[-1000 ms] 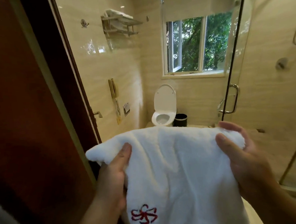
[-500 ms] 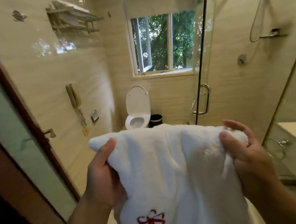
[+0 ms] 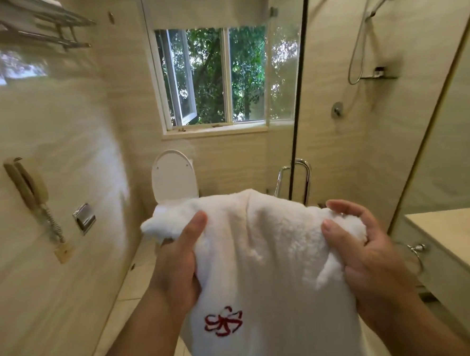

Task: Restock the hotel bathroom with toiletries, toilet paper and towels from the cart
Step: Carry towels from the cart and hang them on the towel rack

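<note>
A white towel (image 3: 272, 261) with a red embroidered logo hangs in front of me, held up by its top edge. My left hand (image 3: 178, 263) grips the towel's upper left corner, thumb on the front. My right hand (image 3: 370, 252) bunches the upper right corner in its fingers. A chrome towel rack (image 3: 40, 27) is mounted high on the left wall. A chrome toilet paper holder (image 3: 84, 218) sits low on that wall.
A toilet (image 3: 173, 179) with its lid up stands under the window (image 3: 216, 77). A wall phone (image 3: 29, 187) hangs at left. The glass shower door (image 3: 292, 100) with a chrome handle is right of centre. A vanity counter (image 3: 452, 233) is at right.
The view has moved through the doorway into the bathroom; the door frame has left the picture and the toilet and shower are closer. Both hands keep the same hold on the towel.
</note>
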